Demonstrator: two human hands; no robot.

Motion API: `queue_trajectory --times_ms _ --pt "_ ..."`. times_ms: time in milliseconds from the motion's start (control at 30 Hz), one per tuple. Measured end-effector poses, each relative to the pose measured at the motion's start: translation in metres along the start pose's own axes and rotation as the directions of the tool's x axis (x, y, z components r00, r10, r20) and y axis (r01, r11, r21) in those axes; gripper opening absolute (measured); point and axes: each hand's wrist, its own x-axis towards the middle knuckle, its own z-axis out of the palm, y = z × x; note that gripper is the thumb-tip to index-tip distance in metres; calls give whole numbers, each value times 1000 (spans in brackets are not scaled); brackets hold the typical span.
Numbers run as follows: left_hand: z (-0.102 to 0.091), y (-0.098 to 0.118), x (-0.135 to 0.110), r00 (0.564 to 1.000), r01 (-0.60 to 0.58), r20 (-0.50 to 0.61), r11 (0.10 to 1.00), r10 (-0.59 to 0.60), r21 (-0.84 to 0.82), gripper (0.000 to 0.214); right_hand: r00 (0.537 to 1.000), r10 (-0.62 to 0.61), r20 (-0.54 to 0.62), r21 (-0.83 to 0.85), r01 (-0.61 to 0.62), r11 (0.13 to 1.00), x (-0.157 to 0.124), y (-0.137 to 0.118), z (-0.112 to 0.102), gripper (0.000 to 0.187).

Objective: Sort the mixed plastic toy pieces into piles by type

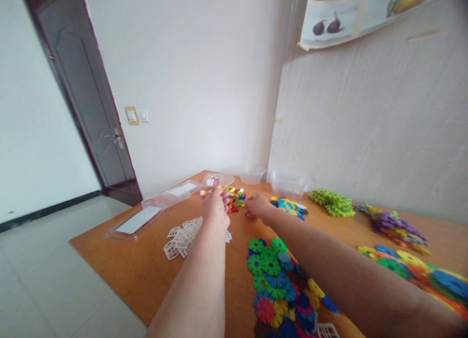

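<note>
A heap of small coloured building bricks (237,197), red, yellow, blue and white, lies toward the far end of the table. My left hand (216,204) is at the heap's left side and covers part of it; its fingers are curled in. On the heap's right side, close to the bricks, is my right hand (257,205) with its fingers bent together. Whatever either hand holds is hidden or too small to name. White openwork plastic pieces (183,236) lie under and beside my left forearm. Notched plastic discs (270,265) in several colours are spread between my forearms.
Along the back of the wooden table (120,265) stand a clear bowl (252,174) and a clear box (288,183). Clear lids (139,220) lie at the left edge. Blue and yellow pieces (290,206), a lime-green pile (331,202) and purple pieces (395,227) are on the right.
</note>
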Motion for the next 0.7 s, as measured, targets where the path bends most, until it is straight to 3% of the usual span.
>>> queue_trajectory --times_ms 233,367,600,700 --pt "2 1 -3 1000 1 9 1000 -1 6 15 999 -13 -43 21 13 1000 -2 0 4 17" --pt "3 0 -2 1000 11 12 1000 -11 28 14 999 -30 -30 28 31 999 -11 -2 -4 11" --pt "6 -2 -8 998 23 51 997 -27 75 14 999 -30 14 10 30 999 -45 4 -54 17" --pt "8 -4 -10 995 31 92 990 -44 137 16 994 -82 69 -35 85 996 -67 13 -79 13"
